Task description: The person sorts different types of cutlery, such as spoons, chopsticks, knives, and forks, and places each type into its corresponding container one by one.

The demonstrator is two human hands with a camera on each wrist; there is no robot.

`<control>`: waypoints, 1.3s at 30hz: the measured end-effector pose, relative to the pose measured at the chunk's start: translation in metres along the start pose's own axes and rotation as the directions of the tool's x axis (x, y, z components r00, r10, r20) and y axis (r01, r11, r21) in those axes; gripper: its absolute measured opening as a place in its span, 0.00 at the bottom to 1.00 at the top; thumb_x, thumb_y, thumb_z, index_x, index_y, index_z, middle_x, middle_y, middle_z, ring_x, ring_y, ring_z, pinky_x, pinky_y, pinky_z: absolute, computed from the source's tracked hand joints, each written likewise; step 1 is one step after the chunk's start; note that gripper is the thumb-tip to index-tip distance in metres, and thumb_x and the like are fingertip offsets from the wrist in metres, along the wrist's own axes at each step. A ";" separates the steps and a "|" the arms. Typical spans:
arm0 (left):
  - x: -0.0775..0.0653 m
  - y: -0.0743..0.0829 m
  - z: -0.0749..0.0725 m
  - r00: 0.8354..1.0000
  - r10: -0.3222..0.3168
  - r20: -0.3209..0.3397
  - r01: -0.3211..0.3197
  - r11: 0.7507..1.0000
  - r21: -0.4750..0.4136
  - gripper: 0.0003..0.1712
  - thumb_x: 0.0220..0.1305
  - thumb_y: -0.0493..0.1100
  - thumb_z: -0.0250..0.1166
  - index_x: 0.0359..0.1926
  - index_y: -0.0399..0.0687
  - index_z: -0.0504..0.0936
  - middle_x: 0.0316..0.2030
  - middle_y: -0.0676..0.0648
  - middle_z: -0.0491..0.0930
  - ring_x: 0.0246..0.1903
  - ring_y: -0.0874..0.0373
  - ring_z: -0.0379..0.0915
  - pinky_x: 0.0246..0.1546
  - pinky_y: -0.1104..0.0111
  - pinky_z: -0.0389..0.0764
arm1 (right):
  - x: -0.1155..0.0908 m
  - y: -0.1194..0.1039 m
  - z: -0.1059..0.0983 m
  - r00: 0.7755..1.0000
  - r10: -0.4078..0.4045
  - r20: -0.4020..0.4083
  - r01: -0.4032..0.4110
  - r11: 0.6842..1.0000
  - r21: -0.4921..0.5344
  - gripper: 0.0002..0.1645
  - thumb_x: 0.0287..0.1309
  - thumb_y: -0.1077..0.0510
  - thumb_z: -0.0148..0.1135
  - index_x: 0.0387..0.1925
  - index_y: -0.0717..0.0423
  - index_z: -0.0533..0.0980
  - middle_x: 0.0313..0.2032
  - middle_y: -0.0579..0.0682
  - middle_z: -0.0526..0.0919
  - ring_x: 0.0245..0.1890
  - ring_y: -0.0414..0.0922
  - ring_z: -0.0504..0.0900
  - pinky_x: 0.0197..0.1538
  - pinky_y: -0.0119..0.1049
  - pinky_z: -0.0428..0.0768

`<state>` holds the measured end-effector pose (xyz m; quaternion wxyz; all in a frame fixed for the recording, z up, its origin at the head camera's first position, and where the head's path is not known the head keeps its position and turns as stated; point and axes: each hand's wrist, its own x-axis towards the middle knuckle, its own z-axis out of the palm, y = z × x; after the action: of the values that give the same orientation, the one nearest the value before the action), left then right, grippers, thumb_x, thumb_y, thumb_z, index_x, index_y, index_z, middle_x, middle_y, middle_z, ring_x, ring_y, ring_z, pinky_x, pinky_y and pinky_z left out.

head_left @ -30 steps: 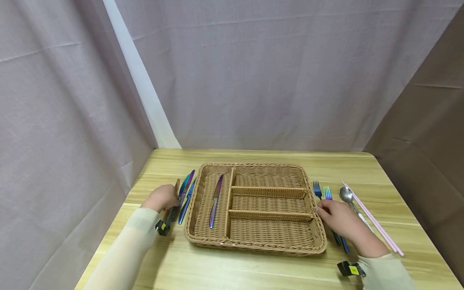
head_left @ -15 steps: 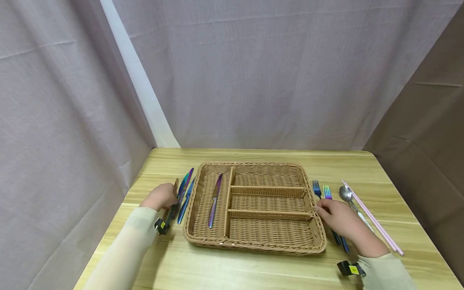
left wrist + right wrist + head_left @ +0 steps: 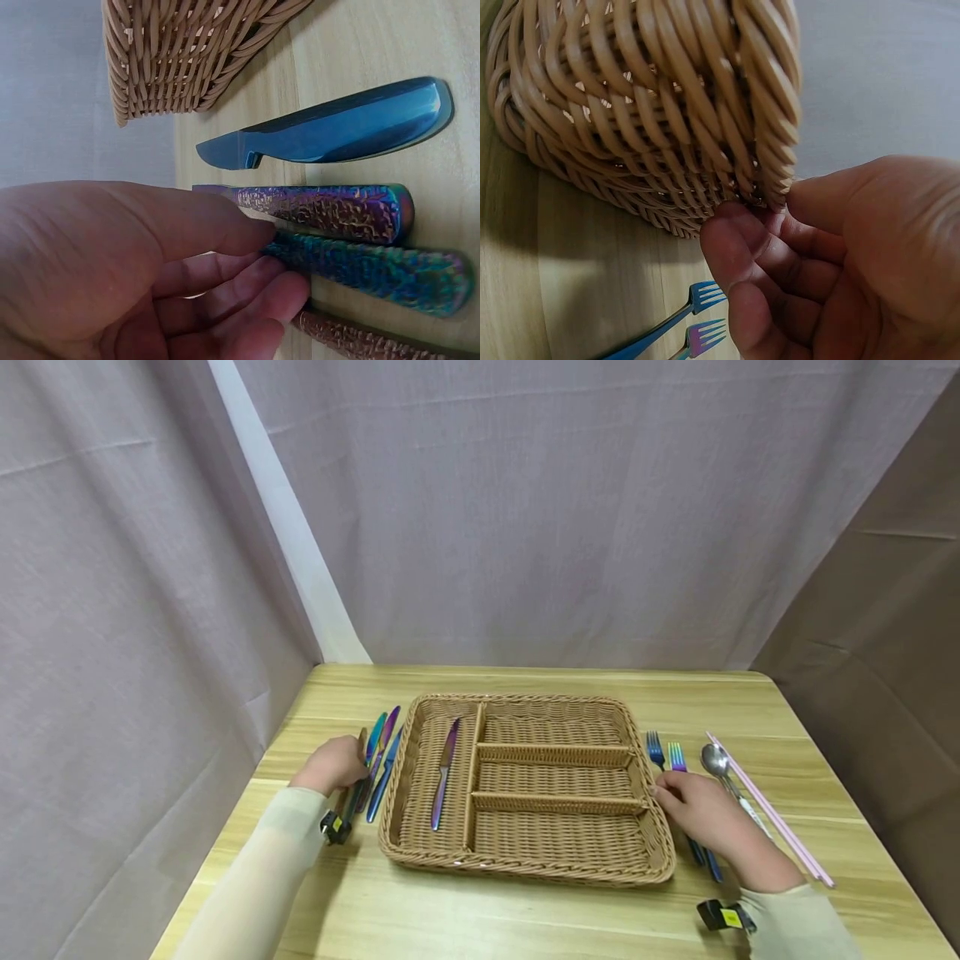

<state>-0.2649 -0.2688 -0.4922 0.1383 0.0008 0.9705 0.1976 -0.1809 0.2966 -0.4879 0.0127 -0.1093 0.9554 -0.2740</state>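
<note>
My left hand (image 3: 334,766) is at a row of knives left of the wicker basket (image 3: 570,870). Its thumb and fingers pinch a knife with a teal textured handle (image 3: 375,271). Beside that lie a purple-handled knife (image 3: 322,210), a smooth blue knife (image 3: 345,124) and a copper-coloured knife (image 3: 360,334). The teal knife's near blade end is hidden by my hand in the left wrist view. My right hand (image 3: 705,818) grips the basket's right rim (image 3: 769,112) between thumb and fingers. One purple-bladed knife (image 3: 445,774) lies inside the basket's long left compartment.
Right of the basket lie a blue fork (image 3: 655,748), a rainbow fork (image 3: 677,757), a spoon (image 3: 716,760) and pink chopsticks (image 3: 772,810). Wicker dividers (image 3: 555,749) split the basket's right side into three compartments. Grey curtains (image 3: 525,527) hang behind the wooden table (image 3: 420,918).
The teal knife's blade has shifted slightly left, away from the purple one. Both hands and the basket stay almost in place.
</note>
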 end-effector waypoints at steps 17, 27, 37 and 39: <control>0.008 0.002 0.008 0.987 0.095 -0.130 -0.079 0.989 0.122 0.09 0.70 0.39 0.71 0.34 0.44 0.79 0.30 0.45 0.81 0.30 0.50 0.78 0.35 0.54 0.82 | -0.002 -0.002 0.002 0.999 -0.018 -0.029 0.018 1.000 -0.012 0.12 0.82 0.58 0.60 0.36 0.53 0.79 0.22 0.43 0.68 0.23 0.43 0.67 0.27 0.40 0.66; 0.007 0.000 0.005 0.991 0.071 -0.111 -0.058 0.992 0.114 0.14 0.67 0.42 0.75 0.28 0.46 0.78 0.26 0.47 0.80 0.27 0.51 0.78 0.34 0.54 0.84 | -0.003 -0.003 0.000 1.000 -0.002 -0.028 0.002 1.000 -0.018 0.13 0.83 0.57 0.59 0.35 0.52 0.78 0.22 0.44 0.67 0.23 0.44 0.66 0.27 0.41 0.66; 0.007 -0.001 0.007 0.993 0.049 -0.110 -0.042 0.997 0.061 0.18 0.64 0.39 0.76 0.22 0.45 0.77 0.24 0.46 0.80 0.24 0.52 0.77 0.32 0.57 0.84 | -0.003 -0.002 0.001 1.000 0.017 -0.017 -0.017 1.000 -0.023 0.12 0.82 0.57 0.59 0.37 0.53 0.79 0.22 0.44 0.69 0.23 0.44 0.68 0.27 0.41 0.67; 0.007 -0.002 0.008 0.993 0.037 -0.110 -0.033 0.999 0.040 0.13 0.63 0.39 0.77 0.28 0.38 0.82 0.27 0.43 0.82 0.25 0.51 0.78 0.35 0.55 0.86 | -0.003 -0.003 0.001 1.000 0.019 -0.014 -0.019 1.000 -0.019 0.12 0.82 0.57 0.59 0.37 0.53 0.79 0.22 0.44 0.69 0.23 0.44 0.68 0.27 0.41 0.67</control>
<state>-0.2699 -0.2671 -0.5016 0.0805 0.0095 0.9801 0.1810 -0.1775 0.2943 -0.4873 0.0076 -0.0983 0.9591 -0.2655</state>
